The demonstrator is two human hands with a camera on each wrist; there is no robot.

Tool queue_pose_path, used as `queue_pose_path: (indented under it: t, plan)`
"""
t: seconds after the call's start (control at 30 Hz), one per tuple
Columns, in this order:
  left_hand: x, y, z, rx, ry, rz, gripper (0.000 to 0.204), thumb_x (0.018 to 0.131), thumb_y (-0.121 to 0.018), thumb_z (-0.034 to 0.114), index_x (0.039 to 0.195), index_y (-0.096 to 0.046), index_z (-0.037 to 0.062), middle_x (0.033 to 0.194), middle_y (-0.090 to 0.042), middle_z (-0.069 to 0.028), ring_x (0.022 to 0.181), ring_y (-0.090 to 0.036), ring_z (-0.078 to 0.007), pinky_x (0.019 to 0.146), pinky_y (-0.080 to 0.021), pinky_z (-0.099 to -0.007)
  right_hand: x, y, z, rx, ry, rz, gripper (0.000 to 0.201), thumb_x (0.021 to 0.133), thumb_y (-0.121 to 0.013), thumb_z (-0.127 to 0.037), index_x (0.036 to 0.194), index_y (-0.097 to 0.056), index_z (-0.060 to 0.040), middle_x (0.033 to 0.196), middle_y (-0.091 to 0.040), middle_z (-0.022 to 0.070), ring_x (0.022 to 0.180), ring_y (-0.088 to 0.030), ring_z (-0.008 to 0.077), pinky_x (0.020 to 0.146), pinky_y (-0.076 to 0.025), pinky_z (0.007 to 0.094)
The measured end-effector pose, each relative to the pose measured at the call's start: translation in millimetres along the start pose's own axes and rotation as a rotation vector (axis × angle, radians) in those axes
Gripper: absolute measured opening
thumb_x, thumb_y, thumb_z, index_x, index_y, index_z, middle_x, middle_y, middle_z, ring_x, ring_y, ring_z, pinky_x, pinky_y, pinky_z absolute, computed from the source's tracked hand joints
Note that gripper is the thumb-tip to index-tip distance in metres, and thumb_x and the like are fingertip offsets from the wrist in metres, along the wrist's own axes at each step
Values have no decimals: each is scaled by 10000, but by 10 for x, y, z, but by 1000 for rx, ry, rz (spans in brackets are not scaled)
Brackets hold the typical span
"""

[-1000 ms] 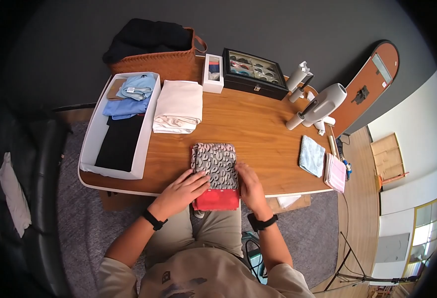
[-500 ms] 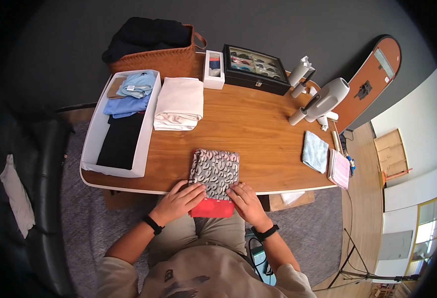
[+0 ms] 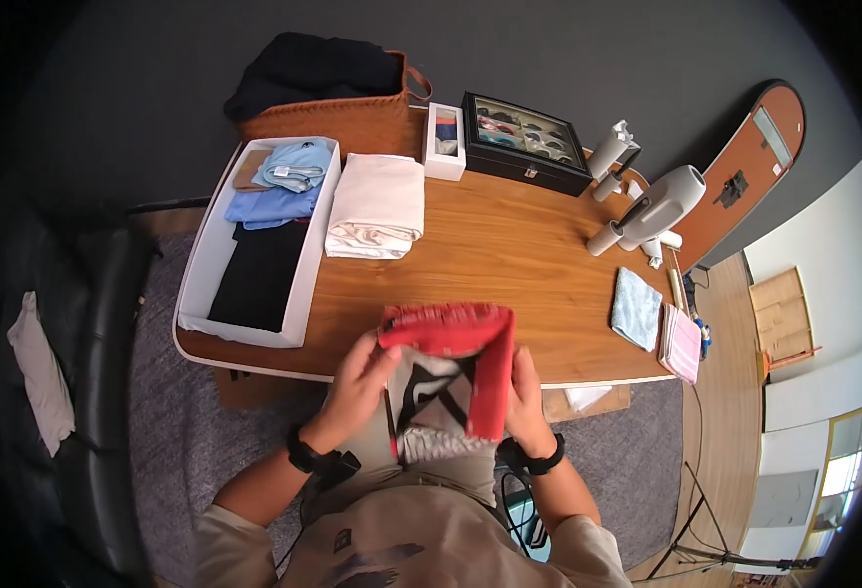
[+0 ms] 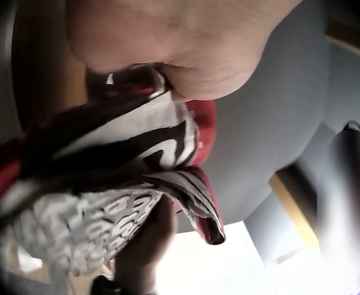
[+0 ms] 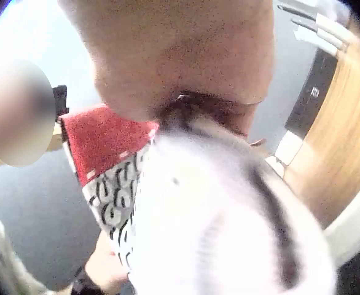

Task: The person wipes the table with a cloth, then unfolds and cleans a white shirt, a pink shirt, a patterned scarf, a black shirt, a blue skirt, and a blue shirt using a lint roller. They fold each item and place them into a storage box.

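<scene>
A folded scarf point(image 3: 490, 392) with a red border and a grey, black and white print is held up over the table's near edge and the person's lap. It is partly opened, its layers sagging apart. The left hand point(image 3: 354, 387) grips its left side, thumb near the upper red edge. On the opposite side the right hand point(image 3: 524, 397) holds the red border. In the left wrist view the striped inner fold point(image 4: 131, 138) hangs from under the hand. The right wrist view has the red corner point(image 5: 103, 138) beside a bright, blurred fold; fingertips are mostly hidden there.
On the wooden table point(image 3: 509, 274) stand a white box point(image 3: 313, 279) of clothes, folded cream cloth point(image 3: 377, 196), a brown basket point(image 3: 323, 122) and a glasses case point(image 3: 529, 174). A grey steamer point(image 3: 661, 206) and small towels point(image 3: 637, 309) lie at the right.
The scarf lay folded at the table's edge under both hands; now it is lifted, turned over with its red border at the top and right, and partly opened. Both hands have moved from pressing to gripping.
</scene>
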State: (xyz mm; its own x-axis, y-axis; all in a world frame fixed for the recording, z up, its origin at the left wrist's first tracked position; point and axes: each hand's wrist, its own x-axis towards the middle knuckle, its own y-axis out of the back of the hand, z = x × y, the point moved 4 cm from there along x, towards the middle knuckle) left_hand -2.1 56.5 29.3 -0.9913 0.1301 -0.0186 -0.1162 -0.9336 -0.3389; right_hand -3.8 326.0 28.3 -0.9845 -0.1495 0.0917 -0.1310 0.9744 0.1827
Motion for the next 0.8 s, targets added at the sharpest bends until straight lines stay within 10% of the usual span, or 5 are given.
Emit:
queue_pose_path:
  t: [0.3, 0.47, 0.8]
  plan:
    - [-43, 76, -348, -641, 559, -69, 617, 1173, -402, 531, 1605, -482, 96, 1578, -598, -107, 1402, -610, -238, 1179, -481, -464, 312, -244, 145, 205, -344, 58, 320, 1157, -600, -303, 1235, -598, 7, 1106, -704, 56, 985, -607, 82, 896, -515, 263]
    - [-155, 80, -428, -421, 424, -17, 848, 928, -733, -96, 1663, -336, 54, 1456, -622, -110, 1313, -631, -205, 1095, -536, -385, 228, -243, 191, 374, -488, 20, 308, 1136, -639, -283, 1273, -593, -11, 1130, -701, 51, 1017, -643, 106, 928, -531, 280]
    - [243, 72, 218, -184, 187, 45, 776, 939, -706, -87, 1634, -374, 5, 1426, -641, -106, 1256, -649, -183, 1096, -518, -351, 529, -236, -85, 609, -315, -101, 512, 1018, -685, 38, 1475, -460, -7, 1340, -714, 132, 1224, -683, 186, 1085, -531, 343]
